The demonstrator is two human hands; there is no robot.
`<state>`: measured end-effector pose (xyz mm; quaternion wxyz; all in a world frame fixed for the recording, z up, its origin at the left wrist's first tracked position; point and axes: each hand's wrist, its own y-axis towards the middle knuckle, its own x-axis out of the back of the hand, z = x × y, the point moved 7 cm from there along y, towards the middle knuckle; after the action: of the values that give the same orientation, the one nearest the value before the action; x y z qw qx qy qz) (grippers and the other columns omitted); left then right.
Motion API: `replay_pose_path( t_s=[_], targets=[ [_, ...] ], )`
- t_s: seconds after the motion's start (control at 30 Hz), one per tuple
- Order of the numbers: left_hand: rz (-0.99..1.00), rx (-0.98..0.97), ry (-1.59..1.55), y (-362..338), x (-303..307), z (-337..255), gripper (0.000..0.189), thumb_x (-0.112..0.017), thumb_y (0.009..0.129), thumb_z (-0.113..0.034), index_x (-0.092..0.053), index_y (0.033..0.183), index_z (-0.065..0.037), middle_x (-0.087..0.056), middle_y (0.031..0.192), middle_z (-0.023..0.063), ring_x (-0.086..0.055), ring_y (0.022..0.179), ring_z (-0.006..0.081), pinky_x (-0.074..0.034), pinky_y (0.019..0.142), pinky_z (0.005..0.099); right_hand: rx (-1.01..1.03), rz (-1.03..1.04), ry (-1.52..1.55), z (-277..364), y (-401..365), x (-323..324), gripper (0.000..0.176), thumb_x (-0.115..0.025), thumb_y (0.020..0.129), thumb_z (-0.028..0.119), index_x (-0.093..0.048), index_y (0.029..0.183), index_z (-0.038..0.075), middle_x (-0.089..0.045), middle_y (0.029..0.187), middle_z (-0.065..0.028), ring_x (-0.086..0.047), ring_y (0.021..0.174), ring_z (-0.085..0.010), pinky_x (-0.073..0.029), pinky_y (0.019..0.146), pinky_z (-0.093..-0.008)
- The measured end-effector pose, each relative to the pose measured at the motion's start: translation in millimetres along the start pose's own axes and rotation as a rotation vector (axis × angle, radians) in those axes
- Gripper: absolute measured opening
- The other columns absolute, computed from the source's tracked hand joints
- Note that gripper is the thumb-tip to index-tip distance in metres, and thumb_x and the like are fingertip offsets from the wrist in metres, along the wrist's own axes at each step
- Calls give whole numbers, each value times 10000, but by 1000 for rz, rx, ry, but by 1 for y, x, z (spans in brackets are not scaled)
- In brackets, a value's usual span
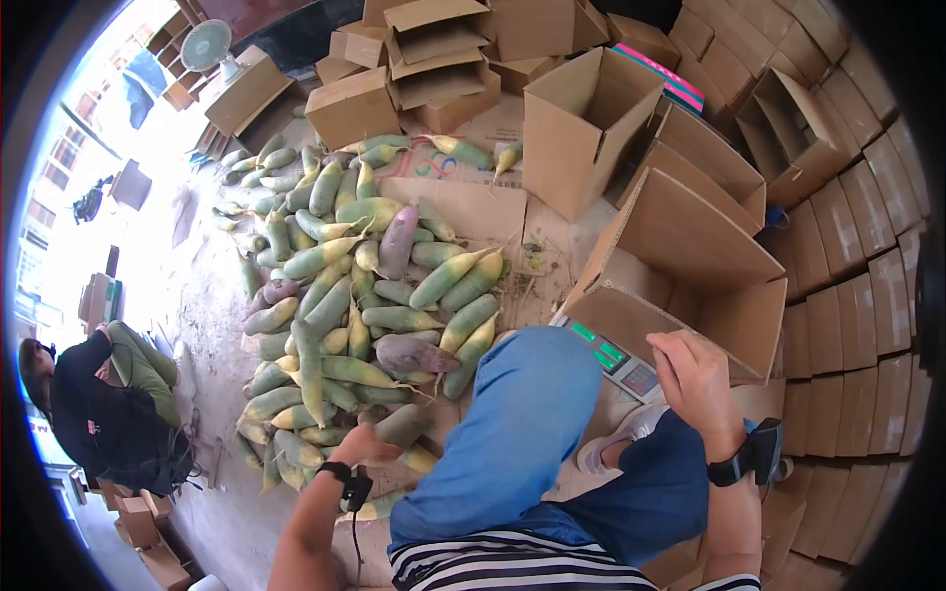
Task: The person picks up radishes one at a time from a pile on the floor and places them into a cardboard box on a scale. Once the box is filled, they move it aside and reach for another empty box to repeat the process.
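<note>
My left hand reaches down to the near edge of a heap of radishes. Its fingers and thumb close around the left end of a green radish; part of the grip is hidden. My right hand is raised with its fingers curled in, and I see nothing in them. Beside it is a digital scale with lit green displays. A large open carton rests just beyond the scale. Most radishes are green with pale yellow tips; a purple radish and a reddish-purple radish lie among them.
Open cartons stand at the back right, with stacked boxes along the right side. A flattened cardboard sheet lies behind the heap. Another person sits at the left. A fan stands at the back left.
</note>
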<state>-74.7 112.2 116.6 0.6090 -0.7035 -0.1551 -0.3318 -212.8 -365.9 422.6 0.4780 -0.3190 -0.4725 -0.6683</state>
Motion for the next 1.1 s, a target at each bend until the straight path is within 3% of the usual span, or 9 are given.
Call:
replay_pose_path(
  t_s=[0.07,0.2,0.37,0.53,0.67,0.8,0.83,0.9,1.1],
  targets=[
    [256,38,-843,-29,3,4,742,-864,641,-441,-633,1151,47,-702,1019,98,-680,930,226,-523,873,338,28,-38,9,4,3,3,228,-652,813,-8,-627,1034,38,-633,878,-125,-624,751,-323,-513,663,-388],
    [307,-186,-1472,-68,30,-11,655,-742,826,-307,-511,1324,49,-625,1220,104,-611,1082,175,-479,939,305,23,-88,49,8,6,10,185,-640,828,-18,-631,1009,15,-632,859,-134,-627,758,-324,-511,655,-374],
    [272,-595,-1549,-116,136,-77,786,-769,778,-266,-407,1394,64,-583,1282,104,-575,1150,179,-453,983,310,-137,-97,419,15,19,14,283,-671,841,21,-611,1118,9,-638,1011,-127,-663,820,-246,-524,693,-325],
    [231,-918,-1388,-191,230,-168,981,-853,643,-295,-375,1420,66,-555,1331,116,-547,1198,188,-416,1029,328,-208,97,1155,62,39,15,835,-753,812,179,-283,1493,74,-469,1411,-110,-544,1200,-214,-444,980,-333],
    [304,-1043,-1344,-240,263,-246,1074,-881,570,-305,-359,1435,60,-539,1353,129,-530,1223,218,-372,1069,343,-97,55,1314,108,49,32,897,-794,795,236,-263,1488,29,-448,1413,-127,-503,1246,-206,-418,1030,-350],
    [150,-1139,-979,-264,287,-313,973,-814,711,-439,-371,1418,61,-530,1340,157,-512,1244,254,-388,1055,364,-282,-62,1523,85,43,64,828,-817,785,253,-344,1408,-18,-531,1303,-113,-530,1183,-175,-432,1017,-343],
    [155,-1142,-977,-263,286,-317,973,-814,711,-439,-371,1418,61,-530,1340,157,-512,1244,254,-388,1055,364,-308,-104,1474,73,41,76,792,-830,764,251,-386,1365,-11,-572,1246,-97,-558,1140,-172,-447,1003,-342],
    [-417,-1148,-469,-260,292,-322,894,-751,778,-527,-418,1368,55,-530,1298,189,-507,1234,320,-402,1037,404,-268,-221,1291,44,39,105,814,-843,743,241,-390,1376,2,-572,1252,-100,-563,1149,-181,-459,992,-349],
    [-753,-1118,180,-218,225,-336,694,-763,734,-472,-566,1216,-14,-532,1250,170,-475,1212,345,-343,1032,517,-384,-192,535,-78,45,116,883,-861,689,348,-412,1364,-3,-590,1242,-183,-586,1157,-253,-449,983,-347]
  ],
)
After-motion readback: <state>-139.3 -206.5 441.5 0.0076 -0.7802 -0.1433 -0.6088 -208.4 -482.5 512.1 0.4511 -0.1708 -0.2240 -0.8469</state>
